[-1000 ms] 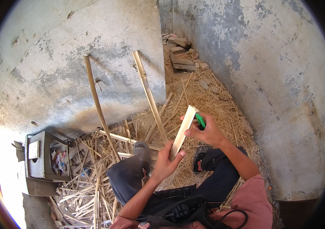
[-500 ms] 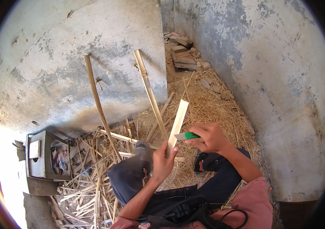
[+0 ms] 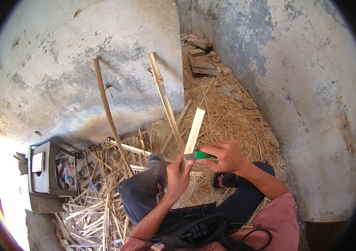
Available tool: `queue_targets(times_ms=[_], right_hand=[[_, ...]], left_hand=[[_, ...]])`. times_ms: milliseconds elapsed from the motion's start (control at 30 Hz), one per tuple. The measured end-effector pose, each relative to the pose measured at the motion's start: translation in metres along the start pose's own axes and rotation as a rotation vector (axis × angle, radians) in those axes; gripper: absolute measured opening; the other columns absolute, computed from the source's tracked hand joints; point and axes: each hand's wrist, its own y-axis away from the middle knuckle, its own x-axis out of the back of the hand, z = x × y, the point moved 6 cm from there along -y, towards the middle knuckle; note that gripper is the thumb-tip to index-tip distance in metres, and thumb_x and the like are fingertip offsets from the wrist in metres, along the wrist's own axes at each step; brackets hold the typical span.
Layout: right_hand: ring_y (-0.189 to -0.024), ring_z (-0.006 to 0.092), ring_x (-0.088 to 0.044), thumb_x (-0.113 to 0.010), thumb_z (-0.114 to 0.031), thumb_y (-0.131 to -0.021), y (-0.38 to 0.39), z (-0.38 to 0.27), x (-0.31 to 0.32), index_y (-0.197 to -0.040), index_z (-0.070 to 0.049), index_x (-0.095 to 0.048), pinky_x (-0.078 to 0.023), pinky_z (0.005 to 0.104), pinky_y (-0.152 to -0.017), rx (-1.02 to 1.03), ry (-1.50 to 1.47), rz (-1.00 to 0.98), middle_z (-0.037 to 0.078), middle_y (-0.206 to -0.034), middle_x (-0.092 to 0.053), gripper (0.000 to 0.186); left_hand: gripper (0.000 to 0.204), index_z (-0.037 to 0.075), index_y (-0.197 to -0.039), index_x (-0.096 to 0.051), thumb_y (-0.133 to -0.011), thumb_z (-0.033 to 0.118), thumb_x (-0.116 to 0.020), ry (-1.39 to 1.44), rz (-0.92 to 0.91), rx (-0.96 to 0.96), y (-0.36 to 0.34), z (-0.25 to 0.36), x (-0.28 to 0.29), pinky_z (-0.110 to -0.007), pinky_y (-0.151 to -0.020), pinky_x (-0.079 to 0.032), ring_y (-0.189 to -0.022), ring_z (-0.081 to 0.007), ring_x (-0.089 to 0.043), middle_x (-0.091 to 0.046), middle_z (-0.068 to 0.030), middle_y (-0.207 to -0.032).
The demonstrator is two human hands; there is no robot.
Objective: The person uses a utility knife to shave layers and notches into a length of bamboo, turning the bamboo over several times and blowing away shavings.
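Observation:
A pale split bamboo strip point(image 3: 195, 129) stands tilted upward in front of me. Its lower end is gripped by my left hand point(image 3: 179, 172), thumb on one side and fingers on the other. My right hand point(image 3: 224, 156) is closed round the green handle of a knife point(image 3: 203, 155). The short metal blade lies across the strip, just above my left thumb, and seems to touch it. Where the blade meets the far edge of the strip is hard to make out.
Two long bamboo poles point(image 3: 110, 113) point(image 3: 164, 98) lean on the peeling wall point(image 3: 82, 79). Split strips point(image 3: 92, 221) litter the floor at left, with straw-like shavings point(image 3: 236, 121) beyond. Broken bricks point(image 3: 203, 62) lie in the corner. A wooden box frame point(image 3: 46, 171) stands at left.
My right hand has moved left and slightly down, bringing the knife blade across the bamboo strip near my left thumb. The strip has shifted slightly left.

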Motion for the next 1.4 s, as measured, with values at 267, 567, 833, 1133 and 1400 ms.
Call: queue_targets(times_ms=[267,567,833,1133,1400], right_hand=[[-0.062,0.0223,-0.073,-0.082,-0.037,-0.089,0.001,0.0,-0.002,-0.105,-0.014,-0.08,-0.055,0.0348,-0.052,-0.03,-0.048,0.029,0.003,-0.083,-0.078,0.028],[-0.063,0.0239,-0.073,-0.083,-0.039,-0.09,0.004,-0.001,-0.003,-0.104,-0.013,-0.08,-0.054,0.0359,-0.052,-0.063,-0.061,0.028,0.004,-0.085,-0.078,0.03],[-0.063,0.0241,-0.074,-0.082,-0.039,-0.09,0.003,-0.004,-0.001,-0.105,-0.013,-0.079,-0.055,0.0359,-0.052,-0.082,-0.04,0.022,0.004,-0.086,-0.079,0.03],[-0.058,0.0217,-0.069,-0.082,-0.038,-0.089,-0.003,-0.012,0.007,-0.103,-0.015,-0.079,-0.051,0.0355,-0.049,-0.04,0.052,0.048,0.002,-0.078,-0.074,0.027],[-0.055,0.0199,-0.067,-0.081,-0.035,-0.092,-0.004,-0.011,0.02,-0.101,-0.015,-0.08,-0.05,0.0346,-0.049,-0.045,0.065,0.157,0.003,-0.076,-0.073,0.022]], left_hand=[[0.022,-0.001,-0.118,-0.07,-0.106,0.018,-0.069,0.016,0.06,-0.05,-0.001,0.004,0.0,-0.031,-0.057,-0.042,-0.065,-0.008,-0.05,-0.061,-0.0058,-0.069],[0.02,-0.001,-0.102,-0.069,-0.106,0.019,-0.069,0.033,0.086,-0.038,0.0,0.005,-0.001,-0.033,-0.056,-0.042,-0.062,-0.0093,-0.049,-0.058,-0.0059,-0.066],[0.023,-0.001,-0.1,-0.069,-0.107,0.022,-0.069,0.043,0.088,-0.03,0.0,0.002,-0.001,-0.033,-0.054,-0.039,-0.06,-0.009,-0.046,-0.054,-0.0058,-0.063],[0.025,-0.001,-0.103,-0.07,-0.108,0.023,-0.068,0.067,0.101,-0.013,0.001,0.001,-0.002,-0.032,-0.054,-0.037,-0.063,-0.0074,-0.042,-0.052,-0.0043,-0.064],[0.026,0.0,-0.107,-0.073,-0.108,0.025,-0.067,0.028,0.065,0.009,0.003,0.003,-0.004,-0.032,-0.055,-0.04,-0.063,-0.0079,-0.046,-0.054,-0.0044,-0.065]])
